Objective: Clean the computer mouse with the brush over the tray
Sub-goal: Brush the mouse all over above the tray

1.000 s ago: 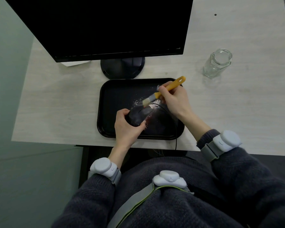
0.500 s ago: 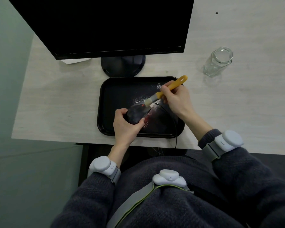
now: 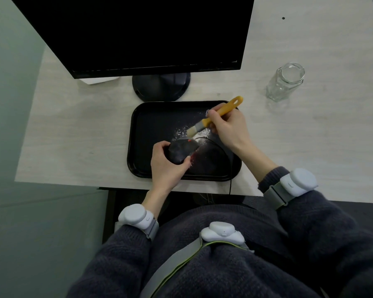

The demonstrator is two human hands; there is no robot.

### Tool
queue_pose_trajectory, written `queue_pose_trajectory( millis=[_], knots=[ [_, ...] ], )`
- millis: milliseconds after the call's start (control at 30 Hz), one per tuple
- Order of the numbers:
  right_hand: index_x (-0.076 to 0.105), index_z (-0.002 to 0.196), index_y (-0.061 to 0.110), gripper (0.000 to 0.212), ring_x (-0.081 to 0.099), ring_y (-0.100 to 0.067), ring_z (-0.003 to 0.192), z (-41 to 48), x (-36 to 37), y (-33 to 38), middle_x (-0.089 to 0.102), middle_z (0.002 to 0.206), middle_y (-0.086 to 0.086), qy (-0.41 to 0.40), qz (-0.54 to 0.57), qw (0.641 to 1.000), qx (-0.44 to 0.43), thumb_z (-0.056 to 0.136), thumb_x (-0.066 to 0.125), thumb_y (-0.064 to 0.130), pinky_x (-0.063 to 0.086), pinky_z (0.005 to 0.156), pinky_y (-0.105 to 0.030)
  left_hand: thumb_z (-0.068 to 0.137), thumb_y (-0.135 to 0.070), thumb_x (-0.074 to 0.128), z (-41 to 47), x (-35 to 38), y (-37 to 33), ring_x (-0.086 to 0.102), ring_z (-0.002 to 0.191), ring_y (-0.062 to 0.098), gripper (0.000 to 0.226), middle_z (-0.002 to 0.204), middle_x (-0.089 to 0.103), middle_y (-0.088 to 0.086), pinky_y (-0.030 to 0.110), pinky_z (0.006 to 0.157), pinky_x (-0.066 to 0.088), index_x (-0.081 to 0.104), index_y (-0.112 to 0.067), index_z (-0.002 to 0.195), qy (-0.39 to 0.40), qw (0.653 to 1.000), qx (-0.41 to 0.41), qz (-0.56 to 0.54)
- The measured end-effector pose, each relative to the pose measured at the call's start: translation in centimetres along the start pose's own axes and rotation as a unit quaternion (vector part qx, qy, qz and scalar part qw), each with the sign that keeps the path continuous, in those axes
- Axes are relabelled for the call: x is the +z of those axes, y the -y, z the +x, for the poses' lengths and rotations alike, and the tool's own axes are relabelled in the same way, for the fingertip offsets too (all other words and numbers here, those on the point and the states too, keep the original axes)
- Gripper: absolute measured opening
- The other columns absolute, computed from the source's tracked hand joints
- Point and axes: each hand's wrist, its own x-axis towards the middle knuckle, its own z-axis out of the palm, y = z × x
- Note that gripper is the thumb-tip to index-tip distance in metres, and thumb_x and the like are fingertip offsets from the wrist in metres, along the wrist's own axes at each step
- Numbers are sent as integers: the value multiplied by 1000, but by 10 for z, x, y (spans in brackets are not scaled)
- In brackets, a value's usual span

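Note:
A black computer mouse [image 3: 179, 151] is held over the black tray [image 3: 148, 123], gripped from the left and below by my left hand [image 3: 164, 167]. A red light glows at its front and underside. My right hand [image 3: 229, 127] grips the yellow-handled brush [image 3: 213, 118]; its pale bristles hang just above and beyond the mouse's front end, a small gap apart. White dust lies on the tray under the bristles. The mouse's black cable [image 3: 225, 155] curves over the tray and drops off the desk's front edge.
A black monitor [image 3: 142, 33] on a round base [image 3: 162, 87] stands right behind the tray. An empty glass jar [image 3: 285, 82] stands at the right on the pale desk [image 3: 73, 130]. A white paper [image 3: 99, 80] peeks out under the monitor's left side.
The brush has lifted off the mouse and drawn back up and to the right. My left hand still holds the mouse in about the same place.

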Motion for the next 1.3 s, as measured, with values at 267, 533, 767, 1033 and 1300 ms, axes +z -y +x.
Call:
queue_pose_trajectory(
  millis=[267, 533, 767, 1033, 1300],
  knots=[
    [65, 79, 19, 16, 59, 0, 54, -2, 9, -1, 63, 63, 4, 89, 22, 995, 25, 94, 60, 18, 47, 55, -17, 58, -23, 82, 3, 0, 2, 46, 103, -8, 68, 111, 46, -6, 3, 79, 37, 41, -29, 112, 19, 999, 23, 18],
    [64, 77, 25, 17, 62, -14, 61, 6, 0, -6, 63, 64, 2, -13, -53, 998, 12, 93, 58, 26, 51, 62, -29, 56, -21, 83, 5, 0, 3, 47, 103, -6, 70, 114, 47, -3, 4, 79, 38, 41, -27, 112, 10, 1000, 18, 6],
    [65, 80, 19, 15, 61, -9, 60, 4, 15, -3, 63, 66, 3, 56, 4, 998, 18, 94, 59, 21, 49, 60, -26, 57, -20, 83, 5, 0, 2, 49, 100, 0, 70, 115, 46, -3, 4, 82, 37, 42, -20, 114, 12, 999, 33, 10],
    [66, 79, 24, 15, 62, -4, 58, 6, 10, 0, 65, 63, 7, 28, 30, 999, -7, 92, 59, 24, 51, 57, -21, 56, -22, 82, 5, 0, 3, 47, 104, -4, 69, 114, 45, -4, 5, 83, 37, 42, -23, 112, 10, 999, 35, 6],
    [66, 84, 21, 14, 62, -4, 59, 9, 12, -4, 65, 66, 5, -14, -48, 999, -2, 94, 58, 27, 49, 59, -17, 57, -22, 82, 3, 3, 6, 46, 103, -6, 69, 115, 44, -5, 5, 83, 37, 42, -21, 113, 13, 999, 35, 16]
  ],
)
